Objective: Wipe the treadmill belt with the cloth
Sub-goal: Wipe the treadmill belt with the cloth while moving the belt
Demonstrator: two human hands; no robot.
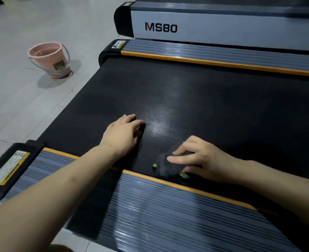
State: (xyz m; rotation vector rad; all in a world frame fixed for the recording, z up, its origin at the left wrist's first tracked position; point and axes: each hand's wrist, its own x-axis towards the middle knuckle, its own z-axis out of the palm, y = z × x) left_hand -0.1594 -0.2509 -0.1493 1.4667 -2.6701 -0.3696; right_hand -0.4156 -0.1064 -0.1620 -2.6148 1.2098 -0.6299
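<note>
Pressing a grey cloth (169,165) onto the treadmill belt (213,106), right hand (195,157) fingers extended, left hand (122,133) flat alongside

Visible count: two hands, left hand (123,132) and right hand (198,157); one dark cloth (165,165); one black treadmill belt (186,99); two ribbed side rails (168,215); two warning labels (10,167); one pink bucket (50,60); possibly one second treadmill (213,24) behind, only partly shown.
</note>
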